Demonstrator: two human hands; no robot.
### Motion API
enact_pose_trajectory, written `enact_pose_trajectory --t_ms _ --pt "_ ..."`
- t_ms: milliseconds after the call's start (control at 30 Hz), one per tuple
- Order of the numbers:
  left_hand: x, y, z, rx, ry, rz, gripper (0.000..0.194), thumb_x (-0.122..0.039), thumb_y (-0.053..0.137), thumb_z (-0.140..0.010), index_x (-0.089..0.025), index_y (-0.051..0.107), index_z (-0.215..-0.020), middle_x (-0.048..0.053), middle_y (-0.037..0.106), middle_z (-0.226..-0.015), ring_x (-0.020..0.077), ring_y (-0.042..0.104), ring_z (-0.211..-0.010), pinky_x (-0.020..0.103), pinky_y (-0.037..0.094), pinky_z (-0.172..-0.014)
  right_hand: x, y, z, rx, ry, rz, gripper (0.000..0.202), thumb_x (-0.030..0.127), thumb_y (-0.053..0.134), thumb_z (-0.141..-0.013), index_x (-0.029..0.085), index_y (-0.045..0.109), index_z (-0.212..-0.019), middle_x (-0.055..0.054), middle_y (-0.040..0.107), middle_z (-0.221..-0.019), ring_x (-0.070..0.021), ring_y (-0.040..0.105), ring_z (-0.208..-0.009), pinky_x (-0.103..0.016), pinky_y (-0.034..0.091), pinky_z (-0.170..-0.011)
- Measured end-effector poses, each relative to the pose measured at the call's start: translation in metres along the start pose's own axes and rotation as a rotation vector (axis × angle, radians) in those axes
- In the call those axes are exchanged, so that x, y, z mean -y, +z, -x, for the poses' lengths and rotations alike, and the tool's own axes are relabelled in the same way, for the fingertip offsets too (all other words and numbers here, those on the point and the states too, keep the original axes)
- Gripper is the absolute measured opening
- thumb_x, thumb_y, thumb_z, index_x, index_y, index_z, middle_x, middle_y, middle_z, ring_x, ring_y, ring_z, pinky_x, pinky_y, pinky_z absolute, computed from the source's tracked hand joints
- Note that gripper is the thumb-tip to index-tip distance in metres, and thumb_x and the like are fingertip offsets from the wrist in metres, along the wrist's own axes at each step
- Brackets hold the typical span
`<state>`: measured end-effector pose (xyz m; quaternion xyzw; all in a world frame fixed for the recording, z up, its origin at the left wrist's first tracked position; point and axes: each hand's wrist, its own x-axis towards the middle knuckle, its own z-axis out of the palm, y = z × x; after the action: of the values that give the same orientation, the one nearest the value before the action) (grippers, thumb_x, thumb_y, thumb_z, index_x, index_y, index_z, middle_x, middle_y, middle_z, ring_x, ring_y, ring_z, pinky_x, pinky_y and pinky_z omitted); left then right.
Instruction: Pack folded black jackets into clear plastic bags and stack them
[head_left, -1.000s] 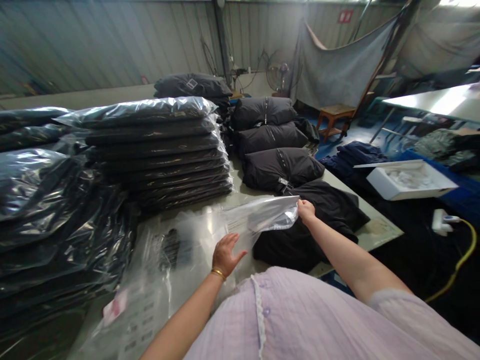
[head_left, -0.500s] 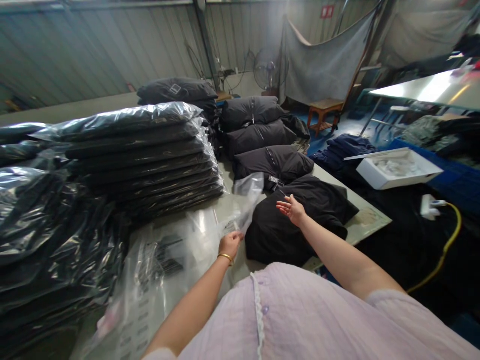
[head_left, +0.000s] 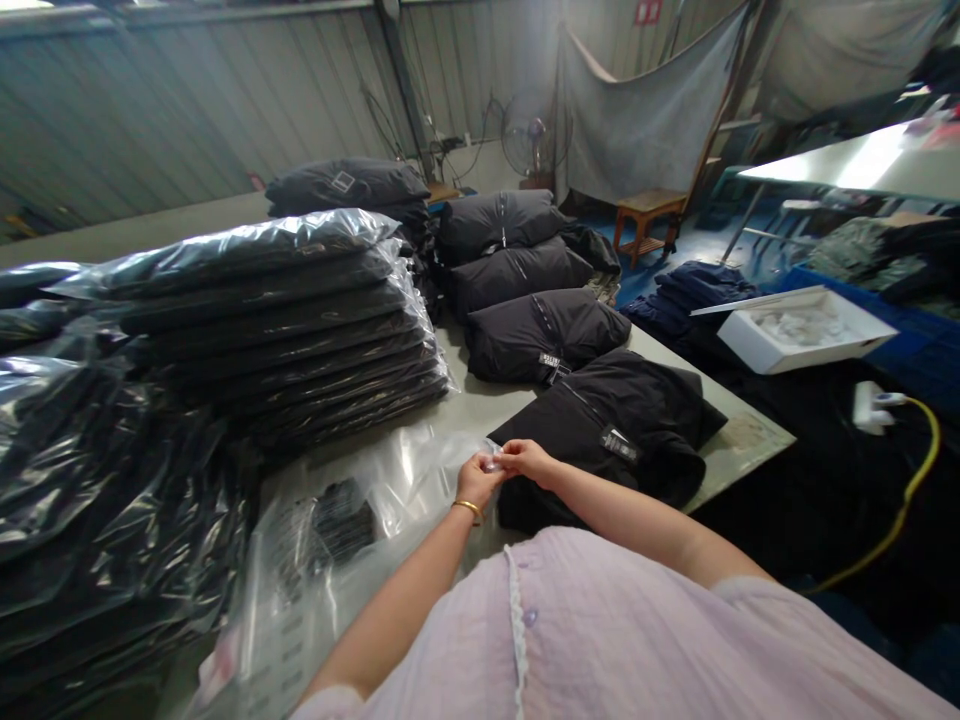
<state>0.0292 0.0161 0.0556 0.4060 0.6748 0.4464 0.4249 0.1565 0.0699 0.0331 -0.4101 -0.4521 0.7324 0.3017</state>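
Note:
My left hand (head_left: 478,482), with a gold bangle at the wrist, is closed on the edge of a clear plastic bag (head_left: 409,470). Touching it, my right hand (head_left: 527,462) pinches the same bag edge, so both hands meet in front of my body. The bag spreads leftward over the table. Just beyond my right hand lies a folded black jacket (head_left: 637,410) with a tag (head_left: 619,444) on it. More dark folded jackets (head_left: 547,330) are lined up behind it.
A tall stack of bagged black garments (head_left: 292,320) stands at left, with another shiny pile (head_left: 112,500) nearer. The table (head_left: 739,440) ends in a corner at right. Beyond are a white open box (head_left: 806,335), a yellow cable (head_left: 919,480), a wooden stool (head_left: 649,215) and a fan (head_left: 534,135).
My right hand has come left and down from above the black jacket to meet my left hand, its fingers now closed on the bag. The bag's raised end has dropped, uncovering the jacket's tag.

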Motion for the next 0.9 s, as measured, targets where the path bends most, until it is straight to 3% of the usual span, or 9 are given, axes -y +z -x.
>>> enact_pose_trajectory --t_ms 233,333,500,567,667,900 --pt "-0.011 -0.027 -0.019 0.025 0.098 0.008 0.052 -0.056 0.079 -0.052 -0.018 0.044 -0.053 -0.010 0.036 -0.049 0.0053 0.030 -0.049 0.021 0.026 -0.051 0.014 -0.007 -0.014 -0.034 -0.068 0.044 0.036 0.048 0.080 -0.061 0.017 0.066 -0.070 0.001 0.064 -0.058 -0.0106 0.058 -0.055 -0.022 0.042 -0.054" --pt "-0.013 -0.034 -0.025 0.045 0.123 -0.005 0.051 -0.064 0.070 -0.061 -0.018 0.052 -0.054 -0.007 0.043 -0.049 0.0072 0.035 -0.050 0.022 0.028 -0.052 0.015 -0.006 -0.018 -0.071 -0.082 0.056 0.033 0.048 0.076 -0.066 0.017 0.065 -0.071 0.000 0.065 -0.060 -0.0110 0.059 -0.056 -0.022 0.042 -0.054" --pt "-0.005 -0.047 -0.027 0.025 0.092 -0.033 0.045 -0.061 0.064 -0.067 -0.016 0.068 -0.068 -0.002 0.056 -0.054 0.0101 0.044 -0.051 0.023 0.033 -0.052 0.019 -0.022 -0.020 -0.307 -0.090 0.013 0.026 0.045 0.065 -0.076 0.020 0.059 -0.073 0.001 0.065 -0.065 -0.0102 0.057 -0.057 -0.020 0.045 -0.054" --pt "-0.001 -0.055 -0.028 -0.026 0.077 -0.031 0.038 -0.054 0.067 -0.066 -0.016 0.070 -0.071 -0.001 0.061 -0.058 0.0121 0.051 -0.055 0.024 0.036 -0.054 0.023 -0.036 -0.018 -0.365 -0.084 -0.068 0.024 0.045 0.061 -0.080 0.022 0.055 -0.076 0.003 0.065 -0.069 -0.0105 0.059 -0.060 -0.021 0.050 -0.057" --pt "0.002 -0.069 -0.033 -0.193 0.031 0.080 0.028 -0.044 0.068 -0.068 -0.017 0.068 -0.074 0.002 0.068 -0.068 0.0156 0.060 -0.064 0.025 0.044 -0.059 0.029 -0.058 -0.014 -0.431 -0.063 -0.216 0.021 0.042 0.059 -0.084 0.023 0.051 -0.078 0.003 0.064 -0.069 -0.0115 0.062 -0.060 -0.023 0.053 -0.057" --pt "0.005 -0.104 -0.044 -0.434 -0.156 0.600 0.012 -0.026 0.062 -0.078 -0.019 0.053 -0.076 0.001 0.066 -0.069 0.0112 0.063 -0.060 0.025 0.051 -0.063 0.041 -0.107 -0.006 -0.650 -0.086 -0.462 0.023 0.033 0.064 -0.085 0.023 0.045 -0.075 0.004 0.057 -0.058 -0.0108 0.057 -0.050 -0.023 0.053 -0.049"
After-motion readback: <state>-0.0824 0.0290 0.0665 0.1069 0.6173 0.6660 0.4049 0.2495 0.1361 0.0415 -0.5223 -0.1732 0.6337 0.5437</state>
